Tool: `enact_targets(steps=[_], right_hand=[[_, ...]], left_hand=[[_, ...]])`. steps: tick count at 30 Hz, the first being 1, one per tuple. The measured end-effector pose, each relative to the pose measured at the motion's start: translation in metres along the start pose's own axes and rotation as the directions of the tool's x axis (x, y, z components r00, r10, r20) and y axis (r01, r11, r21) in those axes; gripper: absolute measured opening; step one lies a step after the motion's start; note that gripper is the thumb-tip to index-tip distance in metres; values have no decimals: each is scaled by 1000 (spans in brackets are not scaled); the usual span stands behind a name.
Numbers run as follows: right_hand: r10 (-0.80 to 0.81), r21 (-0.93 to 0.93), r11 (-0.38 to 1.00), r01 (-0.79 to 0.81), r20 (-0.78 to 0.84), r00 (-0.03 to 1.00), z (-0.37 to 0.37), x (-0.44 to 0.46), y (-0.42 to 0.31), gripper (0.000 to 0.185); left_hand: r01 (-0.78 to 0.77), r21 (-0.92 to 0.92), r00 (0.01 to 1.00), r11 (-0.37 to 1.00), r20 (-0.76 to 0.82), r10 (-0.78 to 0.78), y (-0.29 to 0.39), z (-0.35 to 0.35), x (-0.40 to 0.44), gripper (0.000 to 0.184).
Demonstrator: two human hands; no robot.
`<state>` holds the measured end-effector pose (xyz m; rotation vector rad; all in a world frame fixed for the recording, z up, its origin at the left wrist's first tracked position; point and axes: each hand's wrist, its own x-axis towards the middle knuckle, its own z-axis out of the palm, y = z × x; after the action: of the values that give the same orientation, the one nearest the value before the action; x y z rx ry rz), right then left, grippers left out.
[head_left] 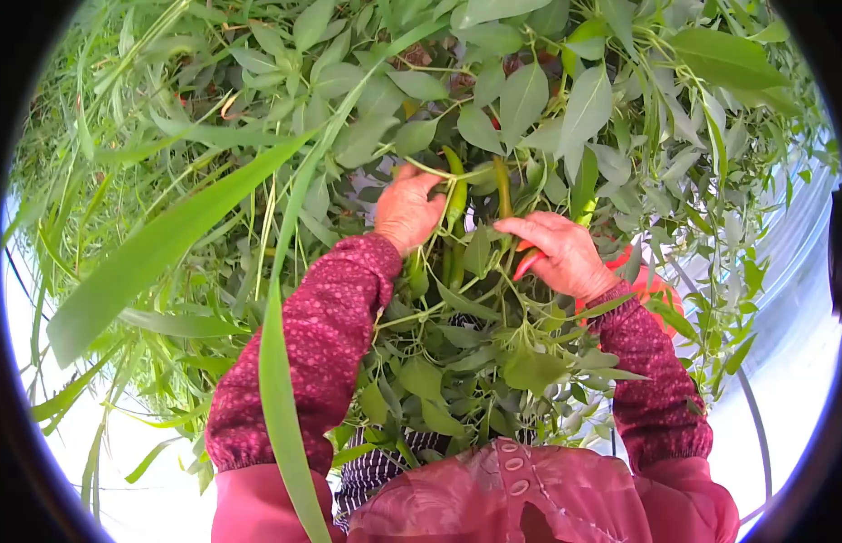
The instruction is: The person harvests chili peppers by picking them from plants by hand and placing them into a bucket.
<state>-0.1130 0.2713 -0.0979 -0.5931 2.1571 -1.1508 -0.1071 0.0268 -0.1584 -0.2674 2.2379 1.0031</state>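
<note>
My left hand (409,210) is among the leaves, its thumb and fingers closed at a pale green branch (457,174) of a pepper plant. Just right of its fingertips hangs a green chili pepper (456,195). My right hand (557,253) is curled around red chili peppers (528,263), whose tips stick out from under the palm; how many it holds is hidden. Its extended index finger reaches toward a slender yellowish-green chili pepper (502,185) hanging from the plant. More green chili peppers (454,258) hang lower, between the two hands.
Dense pepper foliage (521,100) fills the view ahead. Long grass blades (181,240) cross the left side, one passing in front of my left sleeve. A red container (658,294) shows behind my right wrist, partly covered by leaves. Clear plastic sheeting (788,281) lies at the right.
</note>
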Motion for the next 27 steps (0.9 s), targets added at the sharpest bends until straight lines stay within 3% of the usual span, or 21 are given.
enact_targets(steps=[1,2,4,5,7,10,12,13,16,17,20,21,22,24,26,27], right_hand=[[14,-7,1000,-14,35,999,0,0,-1,58],[15,-8,1000,-15,45,999,0,-1,-2,58],[16,-32,999,-13,69,998,-1,2,-2,58],[2,-16,1000,-1,57,998,0,1,-2,58],[7,0,1000,-7,61,998,0,2,-1,57],[10,-7,1000,-9,38,999,1,3,-3,58],[13,-29,1000,-13,10,1000,2,4,-2,59],[18,-17,1000,-18,8,1000,2,4,-2,58],[9,5,1000,-9,-33,999,9,5,-3,56],[11,4,1000,-11,-16,1000,10,5,-5,54],[13,-2,1000,-13,-38,999,12,4,-4,52],[11,0,1000,-11,-56,998,12,4,-3,52],[8,1,1000,-8,-72,997,12,2,-3,52],[14,-6,1000,-14,-75,997,10,-1,-3,53],[-37,-9,999,36,-134,990,13,-1,1,56],[-39,-3,999,40,-149,988,15,0,4,56]], left_hand=[[13,121,1000,993,-13,-11,11,-13,-7,33],[-112,275,985,955,-97,144,9,-17,-9,28],[-254,478,956,841,-6,292,8,-32,-10,20],[-250,478,957,842,-10,290,14,-37,-12,20],[-311,722,947,617,179,267,31,-45,-16,18],[-313,704,946,638,169,277,52,-53,-30,8],[-351,745,933,568,223,283,61,-69,-40,7],[-402,657,914,637,241,327,59,-83,-47,11],[-214,671,962,710,21,271,49,-98,-53,15],[-264,643,929,719,-32,370,55,-104,-48,15],[-268,558,936,786,-44,350,84,-115,-24,21],[-375,642,846,669,-59,530,90,-115,-7,15],[-405,706,799,580,-35,600,86,-119,10,16],[-183,844,928,505,-21,373,49,-128,37,15],[-62,891,992,449,103,-68,19,-136,35,14],[-124,852,990,509,139,9,8,-135,24,14]])
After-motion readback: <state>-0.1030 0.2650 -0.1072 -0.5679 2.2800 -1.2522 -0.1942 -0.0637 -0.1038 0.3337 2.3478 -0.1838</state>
